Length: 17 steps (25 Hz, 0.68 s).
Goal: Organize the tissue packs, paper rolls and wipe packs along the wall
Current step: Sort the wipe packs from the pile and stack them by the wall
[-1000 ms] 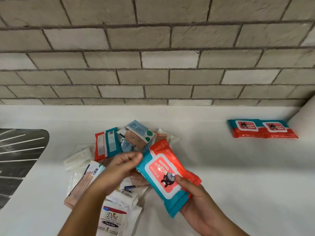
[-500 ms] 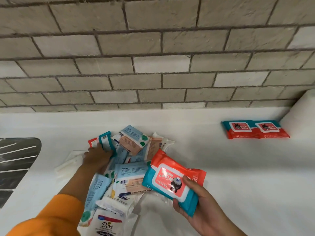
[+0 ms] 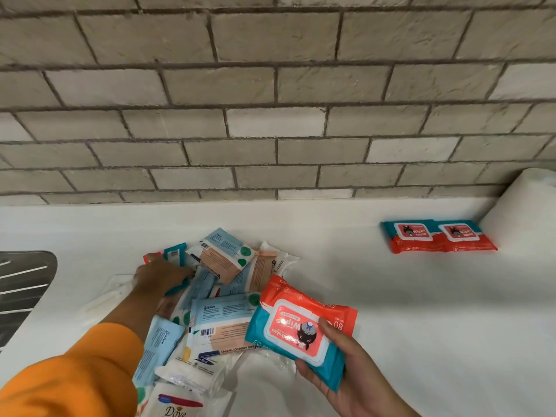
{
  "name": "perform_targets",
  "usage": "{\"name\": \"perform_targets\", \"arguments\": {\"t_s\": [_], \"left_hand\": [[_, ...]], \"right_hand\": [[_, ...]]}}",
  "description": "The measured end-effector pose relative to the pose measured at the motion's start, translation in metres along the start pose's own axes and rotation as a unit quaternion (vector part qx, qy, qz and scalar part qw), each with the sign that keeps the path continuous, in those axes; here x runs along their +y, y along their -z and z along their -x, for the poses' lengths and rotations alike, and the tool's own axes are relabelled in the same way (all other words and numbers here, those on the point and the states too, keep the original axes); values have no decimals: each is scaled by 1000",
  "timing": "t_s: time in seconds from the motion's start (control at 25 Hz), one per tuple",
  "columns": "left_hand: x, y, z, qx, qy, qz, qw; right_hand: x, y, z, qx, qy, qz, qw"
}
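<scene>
Your right hand (image 3: pixel 352 374) clamps one red-teal wipe pack (image 3: pixel 301 326) above counter (image 3: pixel 421 311). Your left hand (image 3: pixel 159 275) grips second red-teal pack (image 3: pixel 173 254) at far-left edge of pile (image 3: pixel 222 311). Two matching packs (image 3: pixel 437 236) lie side by side near wall, beside one paper roll (image 3: pixel 523 212).

A: Caption check: what's the L arm doing?
B: Comes in from btm-left in an orange sleeve (image 3: pixel 75 377), forearm bare past the cuff, stretched fwd. The left hand (image 3: pixel 161 276) is back-up to the camera, fingers curled over a red-and-teal pack (image 3: pixel 174 253), thumb at its far-left corner.
A: And the R?
B: The right hand (image 3: pixel 340 368) enters from btm-right, wrist bare, palm up. Fingers cup under a wipe pack (image 3: pixel 301 323), thumb laid across its top face nr the lid. Hands apart, L reaching farther fwd than R.
</scene>
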State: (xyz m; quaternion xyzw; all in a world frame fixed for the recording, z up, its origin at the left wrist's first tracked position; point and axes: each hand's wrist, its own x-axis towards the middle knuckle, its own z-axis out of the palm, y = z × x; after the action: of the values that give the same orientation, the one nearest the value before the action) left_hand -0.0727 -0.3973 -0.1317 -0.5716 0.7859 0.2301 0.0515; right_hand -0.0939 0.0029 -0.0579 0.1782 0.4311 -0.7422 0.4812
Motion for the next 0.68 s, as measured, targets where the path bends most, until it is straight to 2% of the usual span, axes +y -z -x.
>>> {"name": "perform_targets", "arguments": {"t_s": [0.2, 0.4, 0.48, 0.52, 0.56, 0.64, 0.68], "left_hand": [[-1, 3, -5, 26, -8, -23, 999], [-9, 36, 27, 51, 18, 120, 991], [-14, 48, 50, 45, 11, 178, 983], [-16, 54, 63, 34, 12, 241, 970], [-20, 58, 75, 7, 6, 350, 937], [-27, 64, 111, -113, -21, 584, 804], [-33, 63, 130, -169, -32, 653, 737]], "right_hand": [[-3, 6, -1, -4, -8, 15, 1000], [-8, 12, -7, 3, -16, 23, 1000], [-9, 14, -8, -2, -10, 17, 1000], [-10, 15, -8, -7, -3, 12, 1000], [-11, 16, -7, -13, 5, 6, 1000], [-13, 17, -7, -18, 23, 0, 1000], [-13, 19, -8, -17, 32, 1, 999]]}}
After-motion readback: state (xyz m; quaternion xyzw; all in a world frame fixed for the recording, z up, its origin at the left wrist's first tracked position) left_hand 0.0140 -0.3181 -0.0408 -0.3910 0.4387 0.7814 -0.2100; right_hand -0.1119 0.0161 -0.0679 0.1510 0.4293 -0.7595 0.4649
